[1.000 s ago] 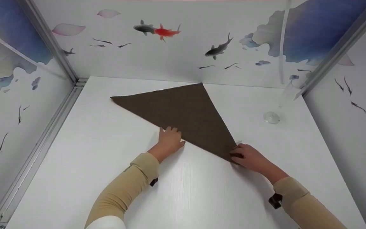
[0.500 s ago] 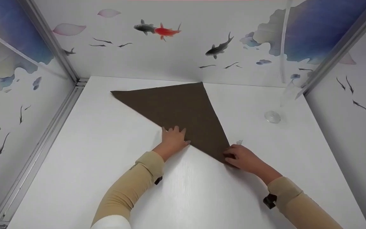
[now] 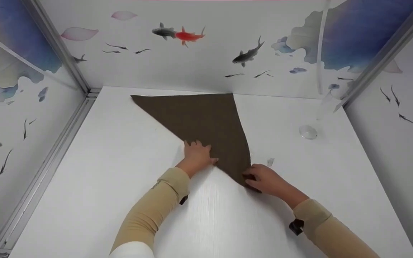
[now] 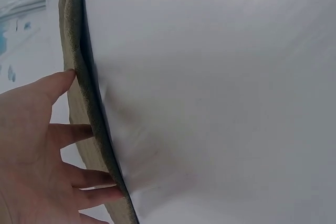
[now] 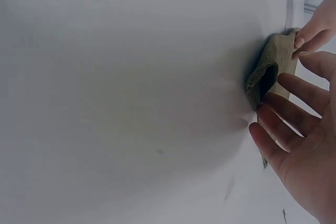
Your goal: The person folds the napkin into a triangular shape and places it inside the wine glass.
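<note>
A brown cloth [image 3: 206, 118], folded into a triangle, lies on the white table, its long edge running slantwise towards the person. My left hand [image 3: 197, 154] rests on the middle of that edge. In the left wrist view its spread fingers [image 4: 97, 178] and thumb touch the cloth's edge. At the near right corner is my right hand [image 3: 265, 179]. Its fingers, slightly bent and spread in the right wrist view, touch the corner with their tips [image 5: 266, 98]. There the cloth corner [image 5: 262, 74] bulges up and shows a hollow between its layers.
A clear glass with a round foot [image 3: 307, 132] stands at the right rear of the table. A small clear scrap [image 3: 270, 162] lies just beyond the right hand. White panels [image 3: 192, 68] printed with fish and leaves enclose the table at the back and both sides.
My right hand has moved left, pushing the cloth's right corner inward so that its right edge now bows. The far left corner has swung away from the person; my left hand has shifted slightly right.
</note>
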Available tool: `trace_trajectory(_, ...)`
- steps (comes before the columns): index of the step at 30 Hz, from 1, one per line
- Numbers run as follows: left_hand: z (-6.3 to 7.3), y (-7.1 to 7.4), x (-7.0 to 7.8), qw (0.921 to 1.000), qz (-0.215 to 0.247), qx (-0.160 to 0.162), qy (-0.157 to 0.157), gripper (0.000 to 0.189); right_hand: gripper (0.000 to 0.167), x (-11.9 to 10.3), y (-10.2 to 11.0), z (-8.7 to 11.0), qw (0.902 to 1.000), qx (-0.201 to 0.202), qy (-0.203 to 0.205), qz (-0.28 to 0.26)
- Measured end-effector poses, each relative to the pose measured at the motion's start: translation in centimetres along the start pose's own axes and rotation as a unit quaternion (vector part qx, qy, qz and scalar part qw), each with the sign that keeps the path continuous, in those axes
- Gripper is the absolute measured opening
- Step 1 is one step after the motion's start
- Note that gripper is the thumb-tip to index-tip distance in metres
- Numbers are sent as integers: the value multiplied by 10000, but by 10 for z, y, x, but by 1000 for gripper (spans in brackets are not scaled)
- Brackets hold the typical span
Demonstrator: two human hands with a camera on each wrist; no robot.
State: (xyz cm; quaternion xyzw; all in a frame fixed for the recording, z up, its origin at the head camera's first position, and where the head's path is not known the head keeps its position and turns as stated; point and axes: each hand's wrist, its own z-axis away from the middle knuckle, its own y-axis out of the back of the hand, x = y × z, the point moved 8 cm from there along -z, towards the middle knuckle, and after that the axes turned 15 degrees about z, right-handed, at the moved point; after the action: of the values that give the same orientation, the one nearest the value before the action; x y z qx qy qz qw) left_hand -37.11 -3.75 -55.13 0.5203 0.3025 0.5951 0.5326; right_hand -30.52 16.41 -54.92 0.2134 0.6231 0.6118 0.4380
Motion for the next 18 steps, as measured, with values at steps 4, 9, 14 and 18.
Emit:
trace_trajectory(4,1,3,0,9998,202,-21,0,80,29,-6,-3,-4,10000,-56,-74,5)
trace_trajectory(9,1,4,-3,9995,306,-80,86,87,28,-15,-7,-9,9999,-68,-11,105)
trace_trajectory(14,-1,4,-7,9994,255,-161,163,95,30,-21,-11,-13,9998,-173,3,114)
trace_trajectory(18,-1,3,-6,9995,175,-237,114,105,30,-27,-12,-16,9997,-183,131,70)
